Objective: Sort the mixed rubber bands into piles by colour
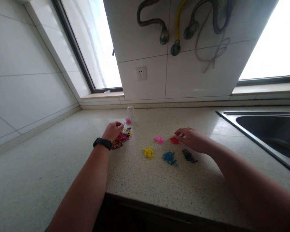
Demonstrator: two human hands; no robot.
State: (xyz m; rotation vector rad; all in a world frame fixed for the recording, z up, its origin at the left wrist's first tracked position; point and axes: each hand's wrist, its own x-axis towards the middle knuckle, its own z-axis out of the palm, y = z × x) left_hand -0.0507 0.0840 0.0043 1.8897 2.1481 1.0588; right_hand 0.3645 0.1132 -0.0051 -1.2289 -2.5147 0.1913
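Note:
My left hand [113, 131], with a dark band on its wrist, is closed in a pinch on a small black rubber band [124, 124]. Right beneath it lies a mixed pile of coloured rubber bands [124, 136], partly hidden by the hand. My right hand [192, 139] reaches over a small red pile of rubber bands [174, 140], its fingers stretched out and partly apart. Around it on the counter are separate piles: pink bands [159, 140], yellow bands [148, 152], blue bands [169, 158] and black bands [188, 156].
A pink lid-like piece [128, 120] and a clear plastic container [130, 111] are behind the mixed pile. At the right, a metal sink [234, 120] is set into the speckled counter [135, 180]. On the tiled wall are a socket [141, 73] and hanging hoses [177, 25].

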